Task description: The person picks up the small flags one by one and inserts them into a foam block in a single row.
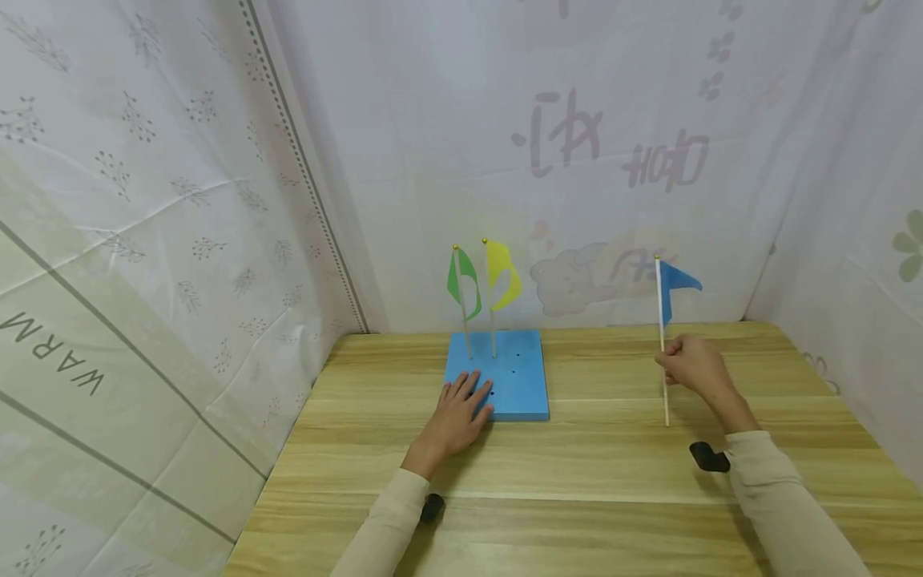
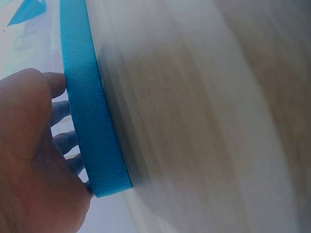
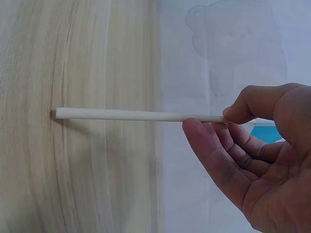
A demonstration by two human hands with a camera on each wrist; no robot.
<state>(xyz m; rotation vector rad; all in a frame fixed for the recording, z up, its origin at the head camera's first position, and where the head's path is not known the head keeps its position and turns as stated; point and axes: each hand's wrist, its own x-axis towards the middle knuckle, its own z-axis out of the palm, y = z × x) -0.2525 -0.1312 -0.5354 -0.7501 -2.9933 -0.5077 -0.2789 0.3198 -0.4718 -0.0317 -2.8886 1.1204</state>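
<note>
The right hand [image 1: 694, 365] pinches the stick of a blue flag [image 1: 675, 282] between thumb and fingers, holding it upright with its lower end on the worktop [image 1: 613, 481] at about 3 o'clock from the blue foam block [image 1: 505, 373]. The left hand [image 1: 461, 409] lies flat, fingers spread, on the block's near edge. A green flag [image 1: 461, 280] and a yellow flag [image 1: 501, 276] stand in the block's far left part.

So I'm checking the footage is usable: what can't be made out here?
- Foam block holes: head view, tiny; some lie under the left hand.
- Table: left wrist view, blurred.
- Blue flag: right wrist view, mostly hidden behind the right hand.
- Stick tip: head view, contact with table unclear.
</note>
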